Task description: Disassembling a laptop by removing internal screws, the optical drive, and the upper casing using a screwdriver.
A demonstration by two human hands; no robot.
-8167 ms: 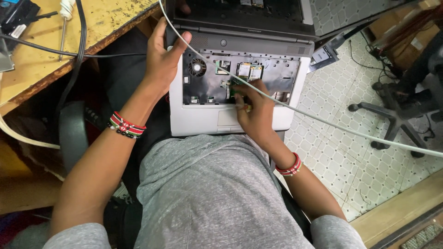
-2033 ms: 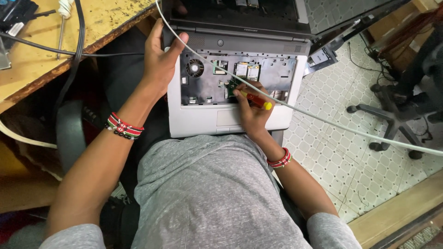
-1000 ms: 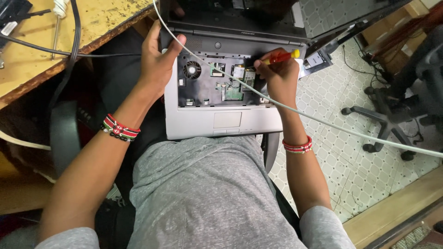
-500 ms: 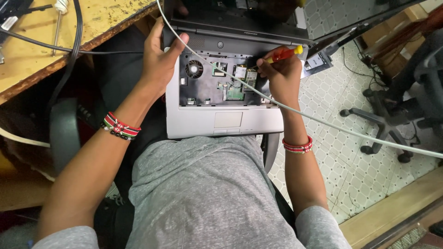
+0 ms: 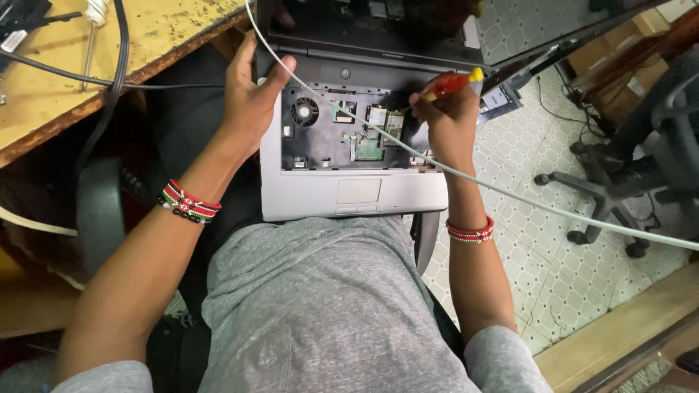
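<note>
Right hand (image 5: 450,125) grips screwdriver (image 5: 453,84) by its grippy handle; left hand (image 5: 251,98) clamps laptop (image 5: 354,195) edge — stiff, fragile inside.

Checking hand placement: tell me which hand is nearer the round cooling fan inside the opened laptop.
Left. The left hand grips the laptop's left edge, its thumb just beside the cooling fan. The right hand, holding a red-handled screwdriver, is across the board on the laptop's right side.

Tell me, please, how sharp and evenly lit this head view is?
Head view: laptop and both hands, left hand, right hand, are sharp under soft even light; space under the desk falls into deep shadow; edges bend slightly from the wide lens.
</note>
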